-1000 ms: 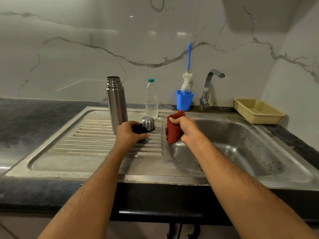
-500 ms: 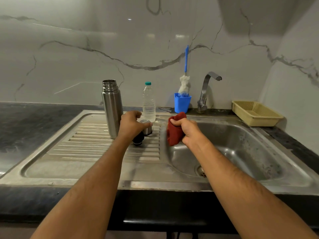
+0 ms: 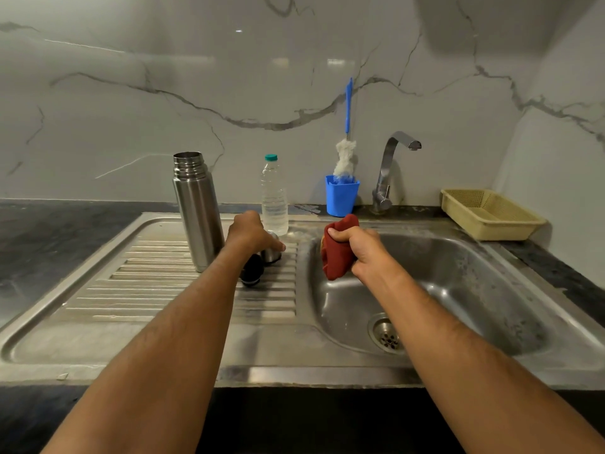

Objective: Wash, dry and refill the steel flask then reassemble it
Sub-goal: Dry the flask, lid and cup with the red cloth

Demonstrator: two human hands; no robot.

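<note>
Reaching out over the ribbed draining board [image 3: 157, 290], the left hand [image 3: 250, 235] is seen knuckles-up on top of the small steel cup lid [image 3: 271, 252], fingers curled down over it with the index stretched toward the right; whether the lid is properly gripped or just covered can't really be told from this angle. A black stopper [image 3: 252, 270] is lying on the ribs just in front of that lid, right under the wrist, apparently not touched. The steel flask [image 3: 198, 211] is stood upright and uncapped on the board, just left of the hand. The right arm is stretched forward over the sink basin [image 3: 474, 290], and a bunched red cloth [image 3: 337, 253] is clenched tight in the right hand [image 3: 363, 253], thumb on top, fingers wrapped round, the cloth hanging by the basin's left edge. Behind the lid a clear water bottle [image 3: 274, 198] with a green cap is stood upright. Further back, a blue cup [image 3: 340, 196] holding a bottle brush [image 3: 345, 155] is parked beside the tap [image 3: 389, 172], and a yellow basket [image 3: 491, 214] is sat on the dark counter at the right.
</note>
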